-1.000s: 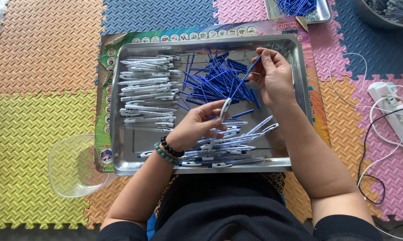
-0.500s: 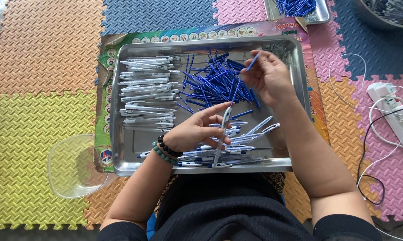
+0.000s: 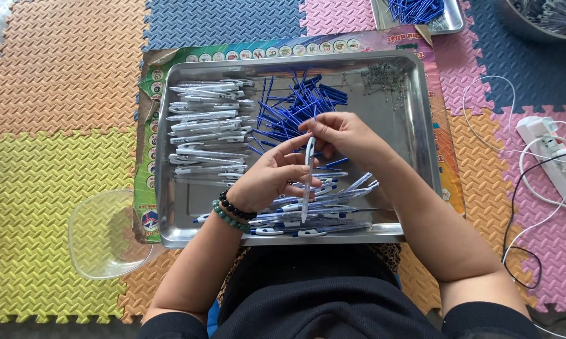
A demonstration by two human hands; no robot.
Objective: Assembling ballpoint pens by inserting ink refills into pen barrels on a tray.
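A steel tray lies on the foam mats in front of me. My left hand, with bead bracelets at the wrist, holds a white pen barrel upright over the tray's middle. My right hand meets it at the barrel's top end, fingers pinched there on something thin that I cannot make out. Behind the hands lies a heap of blue refills. Empty white barrels are stacked at the tray's left. Finished white-and-blue pens lie along the near edge.
Small metal springs sit in the tray's far right corner. A clear plastic bowl rests on the mat at the near left. A white power strip with cables lies at the right. Another tray of blue refills is at the top.
My right hand came down from the refill heap toward the centre with a blue refill. My left hand lifted the barrel upright, and both hands now meet at its top.
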